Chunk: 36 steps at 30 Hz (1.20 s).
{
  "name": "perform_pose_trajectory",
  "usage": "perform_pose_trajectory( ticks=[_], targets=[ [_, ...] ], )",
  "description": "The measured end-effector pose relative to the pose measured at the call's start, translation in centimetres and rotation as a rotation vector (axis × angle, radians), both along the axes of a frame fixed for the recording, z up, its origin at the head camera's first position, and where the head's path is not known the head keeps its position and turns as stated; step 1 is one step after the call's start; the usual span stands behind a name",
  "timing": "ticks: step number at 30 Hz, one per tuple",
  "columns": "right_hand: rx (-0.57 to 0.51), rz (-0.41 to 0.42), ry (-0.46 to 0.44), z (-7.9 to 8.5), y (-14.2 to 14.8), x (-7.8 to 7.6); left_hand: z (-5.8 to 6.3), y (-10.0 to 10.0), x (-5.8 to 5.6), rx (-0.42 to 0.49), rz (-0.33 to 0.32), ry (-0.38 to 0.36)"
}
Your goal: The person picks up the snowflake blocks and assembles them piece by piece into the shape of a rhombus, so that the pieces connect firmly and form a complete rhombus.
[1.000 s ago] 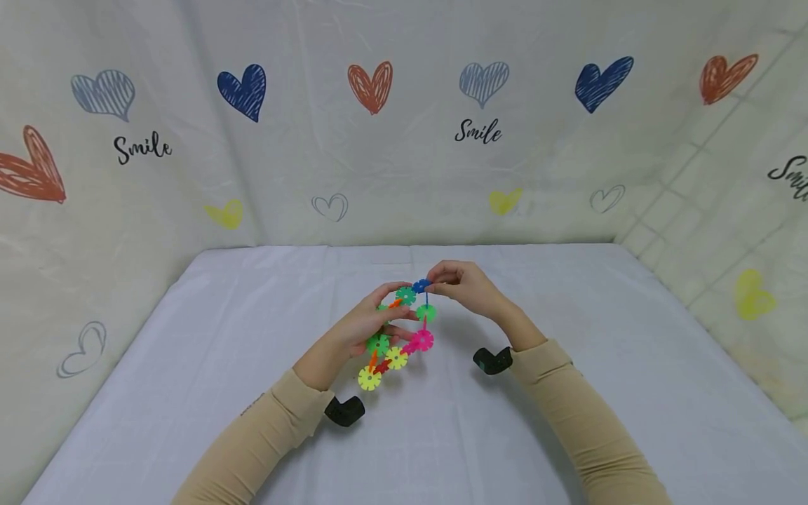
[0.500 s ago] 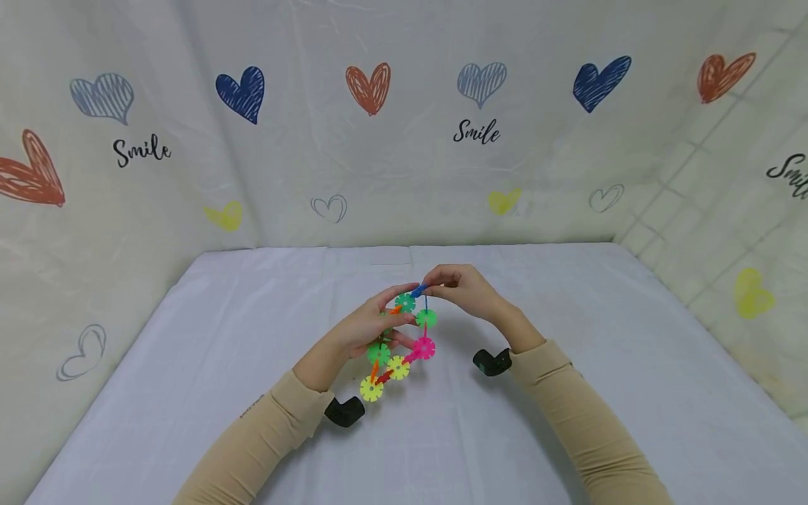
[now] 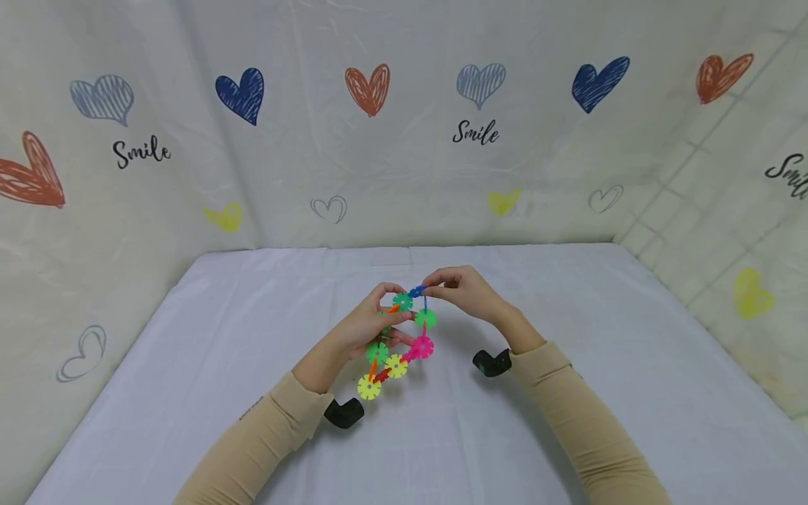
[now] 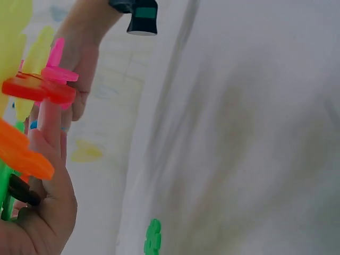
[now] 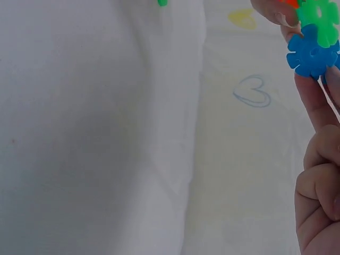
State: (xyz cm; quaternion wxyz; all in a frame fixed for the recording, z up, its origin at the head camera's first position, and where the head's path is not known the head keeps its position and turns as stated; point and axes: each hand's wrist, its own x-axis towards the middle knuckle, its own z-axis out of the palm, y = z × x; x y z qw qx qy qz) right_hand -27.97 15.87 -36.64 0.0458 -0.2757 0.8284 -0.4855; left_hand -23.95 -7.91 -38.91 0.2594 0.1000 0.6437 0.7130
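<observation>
A linked ring of slotted plastic snowflake discs hangs above the table, with a green disc [image 3: 426, 318], a pink disc [image 3: 422, 346], a yellow disc [image 3: 396, 365] and an orange disc [image 3: 373, 368] among them. My left hand [image 3: 356, 328] holds the ring from its left side, fingers reaching through behind it. At the top, my right hand [image 3: 470, 291] pinches a blue disc [image 3: 416, 291] between thumb and index finger. Close up in the right wrist view, the blue disc [image 5: 305, 56] overlaps a green one. A red disc [image 4: 37, 87] shows near my left fingers in the left wrist view.
Below the hands spreads a table with a white cloth [image 3: 442, 449]. Behind it hangs a pale curtain [image 3: 410, 168] printed with hearts. Black wrist cameras [image 3: 344, 413] jut from both cuffs. A green piece [image 4: 153, 239] shows at the left wrist view's bottom edge.
The ring has come down slightly, and the blue disc has turned from face-on to more edge-on. My left index finger has bent back from the blue disc. My right hand keeps its pinch.
</observation>
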Motion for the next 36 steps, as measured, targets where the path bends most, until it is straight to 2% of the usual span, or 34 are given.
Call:
perform_pose_trajectory(
  ticks=[4, 9, 14, 19, 26, 31, 36],
  targets=[
    [0.017, -0.004, 0.04, 0.2, -0.1, 0.1, 0.0, 0.0, 0.0, -0.018, 0.004, 0.013],
    [0.046, -0.007, 0.087, 0.2, -0.2, 0.0, 0.2, 0.1, 0.0, -0.044, -0.038, 0.004],
    [0.046, 0.006, 0.09, 0.1, -0.3, -0.1, 0.3, 0.0, 0.0, -0.078, -0.051, -0.004],
    [0.055, 0.009, 0.083, -0.6, -0.3, 0.0, 0.1, 0.1, -0.1, -0.067, -0.007, -0.063],
    [0.057, -0.002, 0.083, -1.6, -0.4, -0.1, 0.1, 0.3, -0.1, -0.006, 0.06, -0.223],
    [0.041, -0.023, 0.078, -1.7, -0.4, -0.1, 0.3, 0.5, -0.1, -0.02, 0.102, -0.191],
    [-0.003, -0.005, 0.052, -2.0, -0.4, -0.2, 0.4, 0.7, 0.0, -0.049, 0.125, -0.165]
  ],
)
